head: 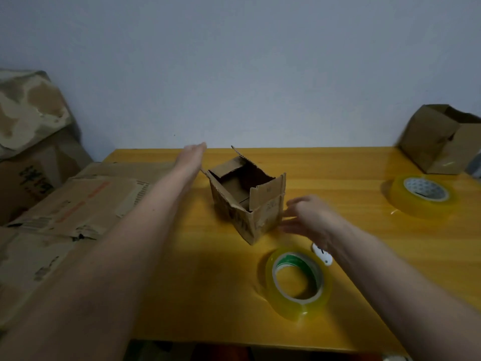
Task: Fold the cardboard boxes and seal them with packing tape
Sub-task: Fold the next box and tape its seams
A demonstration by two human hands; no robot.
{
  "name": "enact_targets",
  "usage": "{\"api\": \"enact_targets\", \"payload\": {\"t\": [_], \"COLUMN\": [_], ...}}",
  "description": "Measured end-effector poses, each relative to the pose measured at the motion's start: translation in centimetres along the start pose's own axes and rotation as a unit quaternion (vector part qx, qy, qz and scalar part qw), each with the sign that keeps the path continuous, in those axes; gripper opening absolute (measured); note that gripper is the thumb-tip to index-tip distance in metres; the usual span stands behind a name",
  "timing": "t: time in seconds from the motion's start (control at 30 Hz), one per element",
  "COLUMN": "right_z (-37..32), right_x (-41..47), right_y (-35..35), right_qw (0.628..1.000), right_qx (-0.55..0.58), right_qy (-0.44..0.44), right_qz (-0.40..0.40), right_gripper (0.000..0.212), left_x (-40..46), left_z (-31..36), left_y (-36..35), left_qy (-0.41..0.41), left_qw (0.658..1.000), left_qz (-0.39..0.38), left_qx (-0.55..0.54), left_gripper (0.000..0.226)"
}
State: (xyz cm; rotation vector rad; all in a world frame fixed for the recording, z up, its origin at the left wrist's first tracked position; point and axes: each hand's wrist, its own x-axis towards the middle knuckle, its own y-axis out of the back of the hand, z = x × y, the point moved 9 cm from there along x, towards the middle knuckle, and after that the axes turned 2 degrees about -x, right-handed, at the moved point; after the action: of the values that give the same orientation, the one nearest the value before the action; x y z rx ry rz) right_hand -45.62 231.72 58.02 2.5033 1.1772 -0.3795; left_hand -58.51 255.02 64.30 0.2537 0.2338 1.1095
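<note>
A small brown cardboard box (250, 201) stands upright in the middle of the yellow table (338, 230), its top flaps open. My left hand (192, 156) reaches flat past the box's far left corner, fingers straight, holding nothing. My right hand (309, 217) hovers just right of the box with fingers spread and blurred, not gripping it. A roll of clear tape with a green core (298, 281) lies on the table in front of the box. A second, larger tape roll (423, 195) lies at the right.
Flattened cardboard sheets (78, 204) pile up at the left, with a torn large box (28, 113) behind them. Another folded box (442, 139) sits at the table's far right corner. A small white object (322, 252) lies by my right wrist. A grey wall stands behind.
</note>
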Motion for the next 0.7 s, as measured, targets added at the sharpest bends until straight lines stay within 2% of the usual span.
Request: {"api": "enact_targets", "payload": {"t": [0.07,0.1,0.17,0.23,0.3,0.4,0.47,0.53,0.63,0.7], "right_z": [-0.6,-1.1,-2.1,-2.5,-1.9,-1.0,-1.1,-1.5,-2.4,-3.5], "right_x": [-0.3,0.1,1.9,4.0,5.7,7.9,9.3,10.7,12.2,12.8], "right_y": [-1.4,-1.1,1.8,5.8,9.3,13.6,16.4,19.6,25.0,27.1], "right_qw": [0.998,0.997,0.997,0.996,0.996,0.994,0.991,0.985,0.959,0.939], "right_qx": [0.006,0.009,0.021,0.019,0.017,0.030,0.012,-0.036,-0.133,-0.187], "right_qy": [0.027,0.042,0.067,0.079,0.076,0.084,0.105,0.126,0.149,0.189], "right_qz": [-0.057,-0.060,-0.017,0.029,0.050,0.065,0.078,0.110,0.201,0.219], "right_gripper": [0.024,0.026,0.027,0.047,0.065,0.066,0.058,0.054,0.066,0.072], "left_x": [-0.3,-0.5,-1.2,-1.6,-2.1,-1.6,-0.6,0.2,2.1,3.9], "left_z": [-1.6,-2.3,-3.0,-3.1,-2.7,-1.0,0.1,1.2,3.4,4.7], "left_y": [-2.0,-2.7,-4.5,-7.6,-11.3,-15.8,-19.2,-22.9,-28.2,-31.0], "left_qy": [0.036,0.047,0.045,0.031,0.015,0.002,-0.007,-0.013,-0.045,-0.036], "left_qw": [0.998,0.997,0.994,0.988,0.978,0.968,0.964,0.962,0.969,0.978], "left_qz": [-0.057,-0.062,-0.077,-0.124,-0.180,-0.207,-0.229,-0.254,-0.245,-0.207], "left_qx": [-0.009,-0.025,-0.061,-0.083,-0.109,-0.139,-0.133,-0.103,-0.001,0.001], "left_gripper": [0.060,0.061,0.048,0.039,0.044,0.023,0.020,0.032,0.030,0.030]}}
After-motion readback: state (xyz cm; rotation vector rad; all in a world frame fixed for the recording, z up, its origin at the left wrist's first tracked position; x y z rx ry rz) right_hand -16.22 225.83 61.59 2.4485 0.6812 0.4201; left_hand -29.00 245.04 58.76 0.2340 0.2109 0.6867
